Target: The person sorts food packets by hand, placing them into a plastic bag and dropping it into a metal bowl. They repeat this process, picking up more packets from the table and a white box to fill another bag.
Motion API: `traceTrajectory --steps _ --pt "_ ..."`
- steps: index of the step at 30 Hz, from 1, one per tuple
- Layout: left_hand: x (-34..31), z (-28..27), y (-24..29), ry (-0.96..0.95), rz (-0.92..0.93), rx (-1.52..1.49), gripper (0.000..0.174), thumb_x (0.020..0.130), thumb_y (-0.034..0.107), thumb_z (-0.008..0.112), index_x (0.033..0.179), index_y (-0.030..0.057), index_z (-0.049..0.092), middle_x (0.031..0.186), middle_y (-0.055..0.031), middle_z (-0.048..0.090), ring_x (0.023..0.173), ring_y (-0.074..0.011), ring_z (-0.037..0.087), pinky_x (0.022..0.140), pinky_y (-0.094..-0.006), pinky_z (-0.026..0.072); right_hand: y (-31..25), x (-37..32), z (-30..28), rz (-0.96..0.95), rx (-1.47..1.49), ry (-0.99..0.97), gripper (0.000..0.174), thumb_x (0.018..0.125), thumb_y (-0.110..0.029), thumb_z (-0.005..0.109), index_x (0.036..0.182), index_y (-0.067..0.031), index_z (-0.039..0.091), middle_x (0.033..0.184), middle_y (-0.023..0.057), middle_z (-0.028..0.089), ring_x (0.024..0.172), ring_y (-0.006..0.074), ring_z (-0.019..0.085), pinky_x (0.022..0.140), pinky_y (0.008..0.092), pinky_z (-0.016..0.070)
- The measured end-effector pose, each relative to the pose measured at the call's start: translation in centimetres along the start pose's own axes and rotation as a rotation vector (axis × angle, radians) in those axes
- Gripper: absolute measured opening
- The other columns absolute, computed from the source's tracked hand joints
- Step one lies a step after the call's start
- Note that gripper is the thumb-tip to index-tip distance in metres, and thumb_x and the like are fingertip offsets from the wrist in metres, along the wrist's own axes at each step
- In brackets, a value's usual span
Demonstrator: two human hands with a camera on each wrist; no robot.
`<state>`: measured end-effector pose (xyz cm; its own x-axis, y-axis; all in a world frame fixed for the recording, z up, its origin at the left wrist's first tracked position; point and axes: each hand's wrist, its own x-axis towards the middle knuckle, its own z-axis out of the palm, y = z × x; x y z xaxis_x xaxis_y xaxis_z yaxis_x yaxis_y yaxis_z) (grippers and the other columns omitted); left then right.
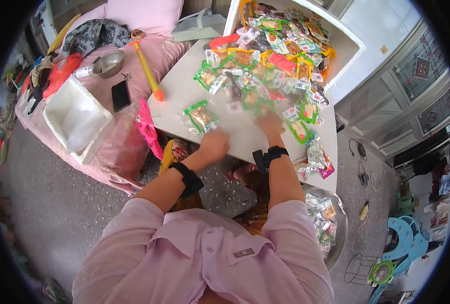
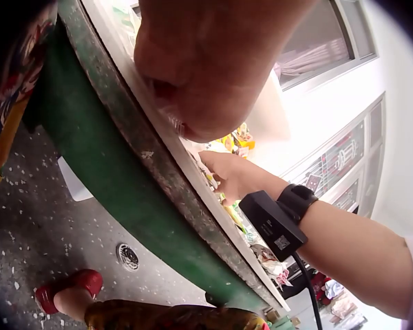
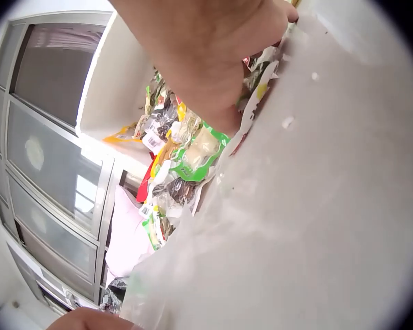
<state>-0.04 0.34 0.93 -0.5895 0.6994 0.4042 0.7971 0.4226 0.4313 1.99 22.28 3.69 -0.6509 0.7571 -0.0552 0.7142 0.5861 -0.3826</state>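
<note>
Near the front edge of the table, my left hand (image 1: 214,145) grips a clear plastic bag (image 3: 162,292), its fingers curled. A green-edged snack packet (image 1: 201,116) lies just beyond that hand, with clear plastic around it. My right hand (image 1: 269,124), blurred, reaches over the tabletop to the near side of the packet pile. Blurred green-edged packets (image 1: 258,99) lie at its fingertips. In the right wrist view, the right hand (image 3: 213,62) overlaps several packets, and its fingertips are partly hidden; I cannot tell whether they pinch one.
A white foam box (image 1: 344,61) lies tipped at the back, packets spilling onto the table (image 1: 176,109). More packets fill a metal basin (image 1: 340,223) below the right edge. On the pink-covered bed to the left are an empty foam box (image 1: 78,116), phone (image 1: 120,96) and metal bowl (image 1: 108,64).
</note>
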Motion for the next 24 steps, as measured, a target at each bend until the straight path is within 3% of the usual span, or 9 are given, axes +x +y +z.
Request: traceTrajectory --steps 3,6,9,12,15,18,22,24 --pt "0.0 -0.5 0.2 -0.036 0.015 -0.01 0.006 0.067 0.011 0.05 0.069 0.0057 0.051 0.074 -0.0139 0.05 0.069 -0.0317 0.052 0.062 -0.0403 0.0428 0.4 0.0 -0.5 -0.052 -0.057 -0.103 0.049 0.058 -0.03 0.062 0.104 -0.0165 0.05 0.114 0.0076 0.047 0.11 0.0253 0.038 0.086 0.0533 0.0245" --pt "0.1 -0.7 0.1 -0.039 0.016 -0.029 0.006 0.067 0.011 0.05 0.069 0.0059 0.051 0.074 -0.0139 0.05 0.07 -0.0317 0.052 0.064 -0.0403 0.0427 2.1 -0.6 -0.3 -0.238 -0.168 -0.089 0.042 0.061 -0.025 0.061 0.101 -0.0156 0.052 0.104 0.0072 0.053 0.1 0.0243 0.047 0.083 0.0489 0.0316" --pt "0.0 -0.1 -0.4 -0.042 -0.004 -0.042 0.006 0.068 0.011 0.05 0.07 0.006 0.051 0.072 -0.0145 0.05 0.071 -0.0321 0.052 0.066 -0.0404 0.0429 5.2 0.2 1.5 -0.515 -0.006 0.022 0.033 0.064 -0.016 0.058 0.096 -0.0125 0.053 0.092 0.0082 0.058 0.085 0.0255 0.055 0.073 0.0405 0.0411" --pt "0.1 0.4 -0.8 -0.041 -0.012 -0.052 0.006 0.069 0.011 0.048 0.071 0.0057 0.051 0.071 -0.0153 0.051 0.073 -0.0332 0.052 0.069 -0.0405 0.0433 6.1 -2.4 0.6 -0.597 0.292 0.236 0.027 0.066 -0.007 0.056 0.092 -0.0078 0.053 0.08 0.0082 0.059 0.069 0.0224 0.057 0.06 0.0306 0.0442" --pt "0.4 0.0 -0.1 -0.046 -0.06 -0.043 0.007 0.071 0.011 0.047 0.072 0.005 0.05 0.072 -0.0156 0.052 0.075 -0.0346 0.052 0.069 -0.041 0.0434 5.5 -6.4 -1.7 -0.531 0.573 0.336 0.027 0.068 0.002 0.052 0.095 -0.0029 0.051 0.079 0.0071 0.057 0.064 0.0144 0.054 0.056 0.0246 0.043" --pt "0.6 -0.9 0.9 -0.013 -0.084 -0.07 0.008 0.072 0.012 0.045 0.073 0.0044 0.049 0.075 -0.0154 0.053 0.076 -0.0353 0.051 0.067 -0.0426 0.0426 6.3 -9.2 -2.2 -0.303 1.139 0.098 0.027 0.071 0.005 0.048 0.098 0.0008 0.048 0.079 0.0061 0.056 0.064 0.0082 0.051 0.056 0.0208 0.0416" --pt "0.9 -1.4 1.6 -0.018 -0.103 -0.128 0.01 0.074 0.013 0.043 0.075 0.0043 0.048 0.076 -0.0151 0.051 0.076 -0.0348 0.05 0.064 -0.0438 0.0407 6.0 -13.1 -3.8 -0.25 1.35 -0.141 0.036 0.071 0.01 0.043 0.106 0.0023 0.046 0.092 0.0089 0.057 0.08 0.0117 0.054 0.07 0.022 0.0421" --pt "0.9 -1.3 1.8 -0.012 -0.089 -0.135 0.01 0.074 0.013 0.043 0.075 0.0043 0.048 0.077 -0.0149 0.05 0.076 -0.0345 0.05 0.063 -0.0435 0.0404 6.3 -13.7 -3.3 -0.255 1.408 -0.248 0.035 0.07 0.012 0.042 0.104 0.0031 0.048 0.093 0.0095 0.057 0.082 0.0134 0.055 0.072 0.0239 0.0428"
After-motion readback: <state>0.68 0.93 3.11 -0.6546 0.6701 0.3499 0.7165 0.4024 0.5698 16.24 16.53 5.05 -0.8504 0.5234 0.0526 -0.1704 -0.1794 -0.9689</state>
